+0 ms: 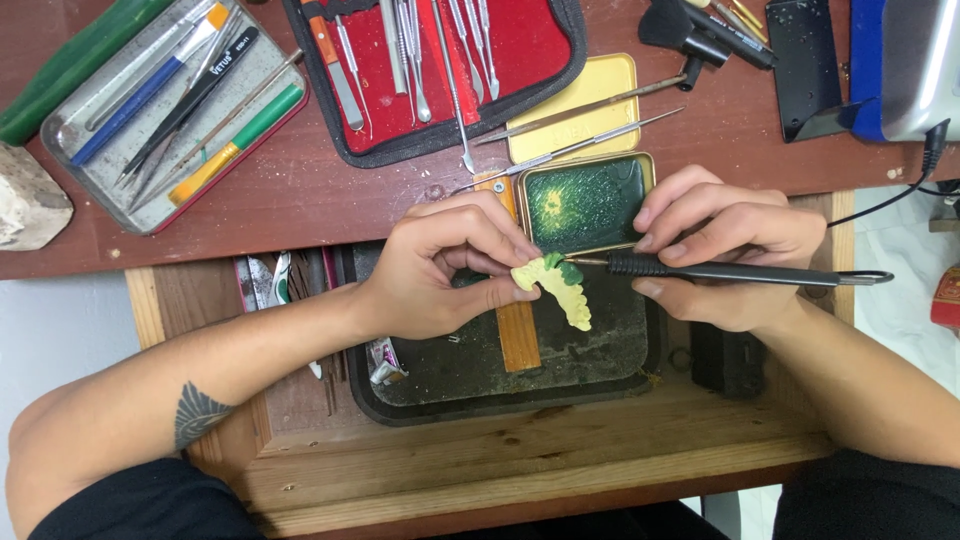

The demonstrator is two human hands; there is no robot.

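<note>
wax going onto a dental model, work looking partway along

the left hand [440, 268] is pinching a pale yellow dental model [556, 287] between thumb and fingers, holding it over the dark work tray [480, 375] and its wooden strip [518, 335]. the right hand [725, 255] is closed around a black electric wax tool [730, 270], its fine tip touching the green wax [562, 268] at the model's upper end. only that end is showing green; i'd judge the rest of the yellow arch is still waiting to be built up. the open tin of green wax [585, 200] is sitting just behind, and the red instrument case [440, 60] is lying open further back.
</note>
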